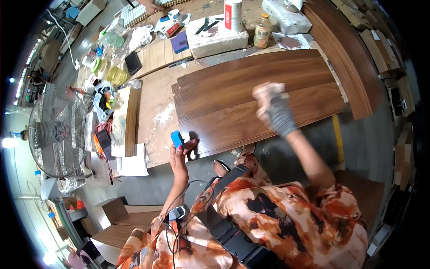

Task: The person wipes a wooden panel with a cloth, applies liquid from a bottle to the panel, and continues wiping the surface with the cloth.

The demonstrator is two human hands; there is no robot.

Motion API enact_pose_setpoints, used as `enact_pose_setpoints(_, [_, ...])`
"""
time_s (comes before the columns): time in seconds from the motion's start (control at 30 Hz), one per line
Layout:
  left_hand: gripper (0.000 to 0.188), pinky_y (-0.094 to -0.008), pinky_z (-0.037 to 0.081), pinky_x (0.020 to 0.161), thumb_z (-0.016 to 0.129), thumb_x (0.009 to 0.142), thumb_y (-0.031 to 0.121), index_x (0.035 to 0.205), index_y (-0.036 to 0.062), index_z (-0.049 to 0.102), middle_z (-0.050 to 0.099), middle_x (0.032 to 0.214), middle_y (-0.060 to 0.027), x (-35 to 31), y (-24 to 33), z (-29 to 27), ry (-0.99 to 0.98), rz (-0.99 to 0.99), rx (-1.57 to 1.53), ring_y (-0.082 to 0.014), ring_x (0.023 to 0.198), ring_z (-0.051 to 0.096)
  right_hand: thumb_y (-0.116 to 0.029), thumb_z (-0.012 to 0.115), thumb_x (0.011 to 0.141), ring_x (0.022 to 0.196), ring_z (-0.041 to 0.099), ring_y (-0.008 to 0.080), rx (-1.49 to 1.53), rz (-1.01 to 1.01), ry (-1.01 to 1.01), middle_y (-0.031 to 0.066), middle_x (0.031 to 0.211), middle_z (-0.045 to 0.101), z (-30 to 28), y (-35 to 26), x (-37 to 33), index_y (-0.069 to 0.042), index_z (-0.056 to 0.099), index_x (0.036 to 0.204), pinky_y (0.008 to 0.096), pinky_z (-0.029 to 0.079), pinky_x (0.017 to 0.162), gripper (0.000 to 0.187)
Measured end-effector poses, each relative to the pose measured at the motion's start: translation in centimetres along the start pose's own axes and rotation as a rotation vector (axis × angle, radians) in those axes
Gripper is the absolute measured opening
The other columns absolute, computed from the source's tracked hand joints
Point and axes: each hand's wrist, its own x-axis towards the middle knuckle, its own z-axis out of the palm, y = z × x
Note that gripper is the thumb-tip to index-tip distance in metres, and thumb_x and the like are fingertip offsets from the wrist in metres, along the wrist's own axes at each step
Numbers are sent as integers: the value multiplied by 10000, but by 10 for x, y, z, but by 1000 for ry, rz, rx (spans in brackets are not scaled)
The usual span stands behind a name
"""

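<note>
A stack of brown wood-grain planks [224, 89] lies across the table in front of me, the edges slightly fanned at the left end. My left hand [180, 157] is at the stack's near left corner, its fingers closed around a small blue block-shaped object [177, 138] held upright. Over the right half of the top plank is my right hand [273, 105], in a grey glove that leaves the fingers bare. Its fingers are curled into a fist and a little blurred; whatever they may hold is hidden.
A white-wrapped block [215, 42] carrying a white-and-red cylinder [233, 18] stands beyond the planks, beside a jar [262, 31]. Long brown boards [345, 58] run along the right. A large fan [58, 130] stands left. Another person's hand [150, 5] shows at the far edge.
</note>
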Motion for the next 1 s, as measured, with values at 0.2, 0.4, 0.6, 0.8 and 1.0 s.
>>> enact_pose_setpoints(0.2, [487,-434,328,1175,446,1045,375,1350,-3,471,620,1314,-233,14,37,0,89,132,55,-309,1320,540,-427,522,907,1185,528,245,-366,280,179,138,1308,546,-13,-2,21,-49,497,1369,471,383,1027,598])
enact_pose_setpoints(0.4, [407,-365,314,1149,504,1030,168,1402,24,421,551,1382,-136,31,22,47,-166,96,128,-219,1294,492,-290,467,945,1436,358,371,116,17,-73,278,1518,399,35,-230,40,3,377,1499,529,201,1212,633])
enact_pose_setpoints(0.6, [423,-341,422,1035,559,1046,168,1413,18,410,556,1282,-142,40,-9,61,-184,191,233,-201,1177,533,-133,750,846,1232,506,266,1634,304,-67,124,1409,490,5,-197,23,-6,324,1490,395,400,1106,783])
enact_pose_setpoints(0.8, [499,-456,447,1022,615,995,264,1410,25,477,605,1284,-248,33,14,63,-408,276,657,-426,1207,580,-227,641,990,1401,425,183,1624,354,-124,87,1486,516,-27,-172,18,-18,459,1496,338,298,1190,577])
enact_pose_setpoints(1.0, [618,-494,334,1169,637,964,357,1508,133,451,447,1515,-170,25,21,56,-557,594,1254,-399,1384,436,-327,554,1050,1171,637,230,1736,718,316,131,1384,601,-38,-171,8,-49,481,1454,353,556,932,495])
